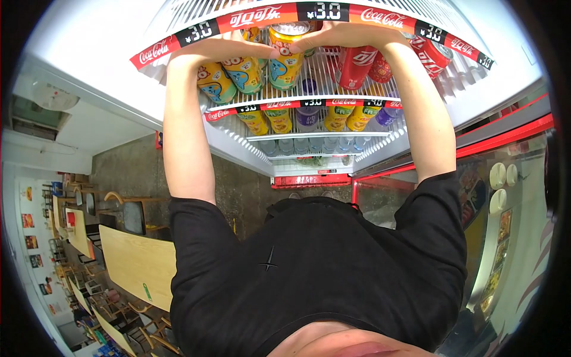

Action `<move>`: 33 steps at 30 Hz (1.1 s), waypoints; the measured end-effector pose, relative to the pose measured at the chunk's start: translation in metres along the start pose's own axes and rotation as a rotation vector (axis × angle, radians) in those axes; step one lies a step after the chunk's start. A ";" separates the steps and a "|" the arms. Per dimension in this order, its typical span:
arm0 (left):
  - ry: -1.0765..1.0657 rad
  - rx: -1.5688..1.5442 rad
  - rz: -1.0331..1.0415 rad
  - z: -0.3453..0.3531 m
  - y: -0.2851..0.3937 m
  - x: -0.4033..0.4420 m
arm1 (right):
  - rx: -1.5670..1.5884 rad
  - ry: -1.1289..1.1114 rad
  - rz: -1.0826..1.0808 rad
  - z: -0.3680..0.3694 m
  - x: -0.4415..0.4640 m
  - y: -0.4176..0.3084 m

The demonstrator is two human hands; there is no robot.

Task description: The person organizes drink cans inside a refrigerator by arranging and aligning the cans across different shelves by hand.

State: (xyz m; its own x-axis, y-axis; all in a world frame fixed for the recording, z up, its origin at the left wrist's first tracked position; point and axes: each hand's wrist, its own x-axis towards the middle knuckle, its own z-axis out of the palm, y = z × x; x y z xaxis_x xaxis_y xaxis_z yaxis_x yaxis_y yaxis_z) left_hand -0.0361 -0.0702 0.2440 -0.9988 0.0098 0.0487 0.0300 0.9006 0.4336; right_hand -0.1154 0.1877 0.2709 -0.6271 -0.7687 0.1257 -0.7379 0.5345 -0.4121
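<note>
My left hand (241, 49) reaches into the upper part of a drinks fridge, its thumb stretched right to the side of a yellow can (285, 68). From the other side comes my right hand (342, 35), its thumb lying against or just before the same can near the top. The price strip (264, 16) hides most fingers of both hands, so their grip does not show. Beneath my left hand stand more yellow-and-green cans (244, 77) with cartoon prints. Red cans (355, 68) stand below and right of my right hand.
A lower shelf strip (312, 103) fronts yellow and purple bottles (307, 116), with clear bottles (300, 146) farther down. The fridge's red-edged glass door (392, 169) stands open at right. Wooden tables (137, 259) and chairs (132, 214) are at left.
</note>
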 end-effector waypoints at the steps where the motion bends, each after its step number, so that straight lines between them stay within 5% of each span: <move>1: 0.003 0.005 0.001 0.000 0.000 0.001 | 0.000 0.000 0.000 -0.001 0.000 -0.001; 19: -0.093 0.004 -0.078 0.000 0.004 0.002 | -0.029 0.025 -0.006 -0.001 0.004 -0.003; 28: -0.071 0.094 -0.151 0.001 0.005 0.000 | 0.125 -0.240 0.165 0.019 0.021 0.034; 33: -0.046 0.067 -0.143 0.002 0.008 -0.004 | 0.107 -0.204 0.127 0.010 0.011 0.021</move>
State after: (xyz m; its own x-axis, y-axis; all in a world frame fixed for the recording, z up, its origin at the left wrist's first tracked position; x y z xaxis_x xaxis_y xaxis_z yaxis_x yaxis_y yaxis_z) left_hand -0.0320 -0.0620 0.2458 -0.9934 -0.1023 -0.0514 -0.1141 0.9213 0.3717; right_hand -0.1352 0.1866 0.2547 -0.6419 -0.7583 -0.1138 -0.6189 0.5999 -0.5070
